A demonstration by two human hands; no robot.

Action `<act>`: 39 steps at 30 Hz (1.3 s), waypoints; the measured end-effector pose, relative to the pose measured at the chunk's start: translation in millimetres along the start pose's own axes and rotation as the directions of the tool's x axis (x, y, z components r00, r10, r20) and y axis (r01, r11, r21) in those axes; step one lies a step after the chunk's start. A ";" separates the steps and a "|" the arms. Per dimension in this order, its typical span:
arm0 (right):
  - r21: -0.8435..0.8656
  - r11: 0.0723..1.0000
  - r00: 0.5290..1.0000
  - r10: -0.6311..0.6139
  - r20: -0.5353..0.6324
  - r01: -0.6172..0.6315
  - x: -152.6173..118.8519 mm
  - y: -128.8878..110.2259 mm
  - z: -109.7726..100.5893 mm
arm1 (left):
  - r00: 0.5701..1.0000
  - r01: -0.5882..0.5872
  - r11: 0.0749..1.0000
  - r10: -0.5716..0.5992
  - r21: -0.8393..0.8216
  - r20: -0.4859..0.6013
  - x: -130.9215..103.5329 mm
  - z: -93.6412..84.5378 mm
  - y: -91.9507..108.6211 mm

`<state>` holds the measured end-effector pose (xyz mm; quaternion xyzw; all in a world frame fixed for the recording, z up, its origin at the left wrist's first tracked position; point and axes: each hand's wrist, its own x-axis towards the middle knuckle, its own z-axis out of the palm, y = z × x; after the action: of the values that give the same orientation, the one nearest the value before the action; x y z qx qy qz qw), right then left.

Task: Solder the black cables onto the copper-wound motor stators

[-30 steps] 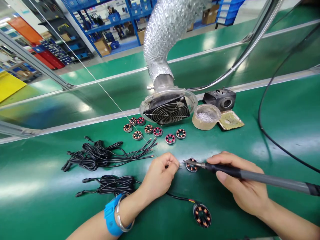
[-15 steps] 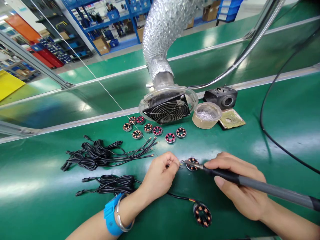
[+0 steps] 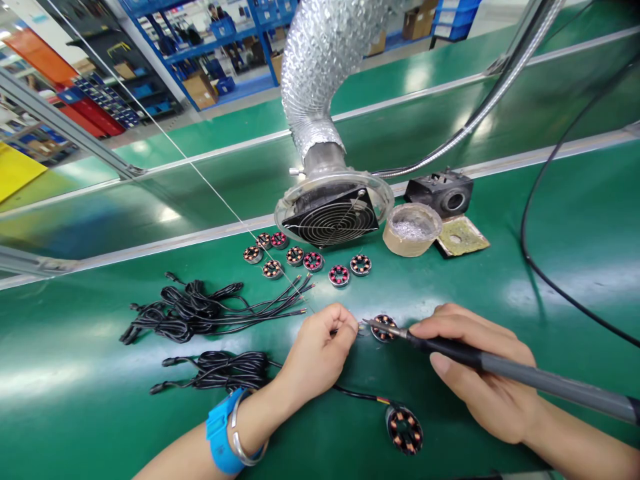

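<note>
One copper-wound stator [image 3: 399,440] lay nearest me, tied by red and yellow leads to a black cable [image 3: 360,395] that ran back beneath my left wrist, where I wore a blue wristband [image 3: 223,433] and a metal bangle [image 3: 236,437]. My hands were apart. My right hand [image 3: 483,373] was closed around a soldering iron [image 3: 515,372]; the thumb and forefinger of my left hand [image 3: 323,343] were pinched on fine wire ends [image 3: 361,327]. The iron's tip reached those ends across a second stator [image 3: 381,337], which sat flat between my hands; I cannot tell whether metal met wire. To my left were a near cable coil [image 3: 233,370] and a farther cable bundle [image 3: 185,313] with bared ends. Beyond lay eight more stators [image 3: 291,255], then a round tub [image 3: 403,247] of silvery scraps beside a yellowish sponge [image 3: 467,237]. Over the green bench [image 3: 575,267] hung a grilled fan [image 3: 340,223] on a foil duct [image 3: 310,87], with blue shelving [image 3: 210,53] farthest off.
</note>
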<state>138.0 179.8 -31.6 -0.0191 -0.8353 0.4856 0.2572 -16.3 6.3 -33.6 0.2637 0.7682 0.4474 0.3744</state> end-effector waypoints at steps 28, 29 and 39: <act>0.015 1.000 0.999 0.009 -0.041 -0.008 -1.3 -3.1 1.7 | 1.000 -0.001 1.000 0.001 0.023 -0.013 -0.9 0.8 1.0; 0.014 1.000 0.999 0.008 -0.039 -0.008 -1.9 -3.0 1.5 | 1.000 -0.002 1.000 0.003 0.024 -0.013 -1.0 0.8 0.4; -0.029 1.000 0.997 0.002 -0.081 -0.005 4.9 -3.9 1.3 | 1.000 0.003 1.000 -0.003 -0.004 -0.003 -0.9 -0.2 1.0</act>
<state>134.0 178.1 -26.9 -0.0439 -0.8312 0.4726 0.2896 -15.8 6.0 -32.3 0.2610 0.7682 0.4489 0.3746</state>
